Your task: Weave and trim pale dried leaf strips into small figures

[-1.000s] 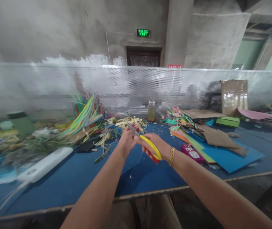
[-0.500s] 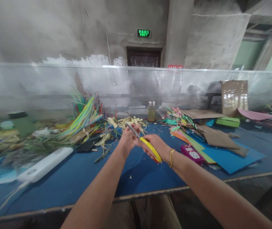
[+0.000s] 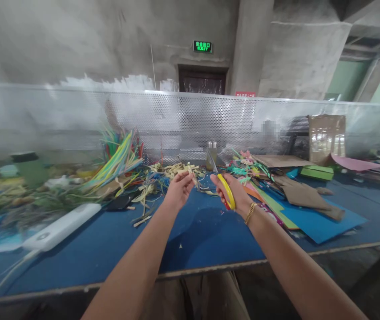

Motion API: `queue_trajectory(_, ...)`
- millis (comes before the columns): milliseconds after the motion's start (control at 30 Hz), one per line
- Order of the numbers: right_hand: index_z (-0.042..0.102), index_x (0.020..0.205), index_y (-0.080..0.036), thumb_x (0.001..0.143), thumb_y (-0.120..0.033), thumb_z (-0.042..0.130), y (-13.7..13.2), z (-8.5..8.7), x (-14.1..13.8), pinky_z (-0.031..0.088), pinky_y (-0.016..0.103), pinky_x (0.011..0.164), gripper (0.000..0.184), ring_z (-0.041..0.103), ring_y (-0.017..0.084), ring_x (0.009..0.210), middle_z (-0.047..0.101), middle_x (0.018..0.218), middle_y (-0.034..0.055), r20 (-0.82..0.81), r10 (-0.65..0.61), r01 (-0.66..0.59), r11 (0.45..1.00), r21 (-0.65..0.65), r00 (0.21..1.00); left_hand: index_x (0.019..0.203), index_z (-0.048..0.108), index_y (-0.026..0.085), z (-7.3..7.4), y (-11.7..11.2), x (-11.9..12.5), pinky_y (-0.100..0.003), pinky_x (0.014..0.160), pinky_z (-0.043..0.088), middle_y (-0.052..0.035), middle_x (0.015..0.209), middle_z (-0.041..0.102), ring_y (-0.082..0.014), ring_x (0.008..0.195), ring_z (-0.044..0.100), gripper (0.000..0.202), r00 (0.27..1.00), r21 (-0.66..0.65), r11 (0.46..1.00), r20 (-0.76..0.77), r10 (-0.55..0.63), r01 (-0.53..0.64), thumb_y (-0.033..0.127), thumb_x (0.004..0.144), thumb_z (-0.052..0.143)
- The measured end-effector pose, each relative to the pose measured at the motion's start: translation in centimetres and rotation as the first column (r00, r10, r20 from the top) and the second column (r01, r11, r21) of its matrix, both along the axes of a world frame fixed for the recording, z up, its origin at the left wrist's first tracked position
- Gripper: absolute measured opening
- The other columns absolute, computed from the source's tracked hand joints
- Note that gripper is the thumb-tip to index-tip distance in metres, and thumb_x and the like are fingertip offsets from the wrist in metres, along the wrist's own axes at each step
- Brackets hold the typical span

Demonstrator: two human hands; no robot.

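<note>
My right hand (image 3: 233, 195) is closed round the yellow and red handles of a pair of scissors (image 3: 222, 186), whose metal blades point up and away towards the mesh screen. My left hand (image 3: 179, 189) hovers a short way to the left, its fingers pinched on a small pale strip piece (image 3: 194, 178) above the blue table (image 3: 110, 244). The two hands are apart. A heap of pale cut strips (image 3: 173, 170) lies just beyond them.
A white power bank (image 3: 59, 226) with a cable lies at the left. Coloured strips (image 3: 116, 160) fan out behind it. Coloured paper sheets (image 3: 310, 213), cardboard and a pink box (image 3: 272, 213) cover the right. A small glass bottle (image 3: 212, 155) stands by the perforated metal screen (image 3: 276, 120).
The hands have drawn apart: my right hand moved right and turned the scissors upright, away from my left hand. My left hand stays near the same spot, pinching a small piece.
</note>
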State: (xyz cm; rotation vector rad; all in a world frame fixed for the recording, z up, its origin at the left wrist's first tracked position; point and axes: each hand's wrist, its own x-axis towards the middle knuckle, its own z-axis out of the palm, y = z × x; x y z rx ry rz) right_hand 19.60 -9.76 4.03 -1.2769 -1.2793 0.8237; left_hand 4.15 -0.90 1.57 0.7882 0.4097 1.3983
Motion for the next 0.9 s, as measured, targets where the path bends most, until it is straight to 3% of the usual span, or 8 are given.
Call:
queue_trajectory(100,0.055,0.09,-0.017,0.071,-0.057,0.058,2.6,-1.7,2.1,0.043,0.022,0.048,0.044,0.055,0.012,0.054,0.059,0.067,0.0014,0.263,-0.123,0.13,0.992,-0.007,0.957,0.081,0.06,0.015,-0.2,0.2,0.0,-0.016,0.062,0.052,-0.0012,0.075,0.065,-0.0074,0.065,0.062,0.023,0.999,0.01,1.0,-0.048,0.019,-0.019,0.005,0.064,0.071)
queue_trajectory(200,0.058,0.094,-0.015,0.069,-0.051,0.062,4.4,-2.5,3.1,0.046,0.028,0.067,0.044,0.063,0.022,0.083,0.065,0.088,0.0103,0.593,-0.233,0.281,0.96,0.012,0.771,0.081,0.061,0.015,-0.5,0.3,0.0,-0.017,0.062,0.053,-0.0016,0.076,0.066,-0.0083,0.066,0.062,0.023,0.996,0.017,1.0,-0.093,0.017,-0.016,0.006,0.063,0.072)
queue_trajectory(300,0.055,0.105,-0.011,0.071,-0.045,0.062,5.2,-3.0,3.1,0.045,0.033,0.076,0.049,0.061,0.029,0.096,0.065,0.098,0.017,0.787,-0.207,0.388,0.92,-0.045,0.582,0.08,0.062,0.015,-0.7,0.4,0.1,-0.017,0.06,0.053,-0.0022,0.077,0.066,-0.0087,0.065,0.063,0.024,0.988,0.005,1.0,-0.152,0.003,-0.002,0.005,0.061,0.074)
queue_trajectory(533,0.055,0.111,-0.008,0.073,-0.034,0.062,5.4,-4.5,2.8,0.046,0.036,0.079,0.046,0.061,0.029,0.098,0.063,0.102,0.0225,0.915,-0.034,0.412,0.899,-0.148,0.403,0.079,0.061,0.014,-0.7,0.2,0.2,-0.017,0.058,0.054,-0.0022,0.075,0.066,-0.0086,0.062,0.063,0.025,0.98,-0.051,0.999,-0.196,-0.026,0.016,0.002,0.061,0.073)
queue_trajectory(700,0.068,0.091,-0.01,0.073,-0.036,0.061,5.0,-4.0,2.7,0.044,0.04,0.08,0.032,0.06,0.033,0.099,0.065,0.098,0.0223,0.966,-0.029,0.386,0.92,-0.075,0.256,0.08,0.062,0.014,-0.9,0.3,0.2,-0.018,0.059,0.053,-0.0034,0.076,0.067,-0.0099,0.064,0.064,0.025,0.973,-0.046,0.999,-0.231,-0.026,0.016,0.003,0.06,0.074)
queue_trajectory(767,0.069,0.086,-0.011,0.078,-0.04,0.056,5.1,-3.3,2.4,0.043,0.038,0.081,0.033,0.059,0.032,0.099,0.066,0.097,0.0213,0.949,-0.112,0.35,0.937,0.001,0.295,0.08,0.063,0.014,-1.1,0.5,0.2,-0.018,0.059,0.053,-0.0038,0.077,0.067,-0.0104,0.065,0.064,0.027,0.969,-0.038,0.999,-0.245,-0.022,0.013,0.004,0.059,0.075)
queue_trajectory(800,0.069,0.084,-0.013,0.081,-0.043,0.051,5.3,-2.9,2.2,0.042,0.036,0.081,0.036,0.06,0.03,0.098,0.067,0.096,0.0195,0.917,-0.153,0.313,0.949,0.033,0.369,0.08,0.063,0.014,-1.2,0.6,0.2,-0.018,0.059,0.053,-0.0039,0.077,0.067,-0.0106,0.065,0.064,0.027,0.968,-0.03,0.999,-0.249,-0.02,0.013,0.004,0.058,0.075)
queue_trajectory(900,0.067,0.084,-0.015,0.087,-0.051,0.036,6.2,-2.0,1.3,0.043,0.027,0.075,0.048,0.062,0.02,0.088,0.069,0.091,0.012,0.637,-0.122,0.135,0.99,0.028,0.761,0.079,0.064,0.014,-1.5,0.8,0.3,-0.018,0.058,0.052,-0.0036,0.076,0.067,-0.0105,0.065,0.063,0.028,0.968,-0.003,1.0,-0.251,-0.023,0.023,0.006,0.056,0.077)
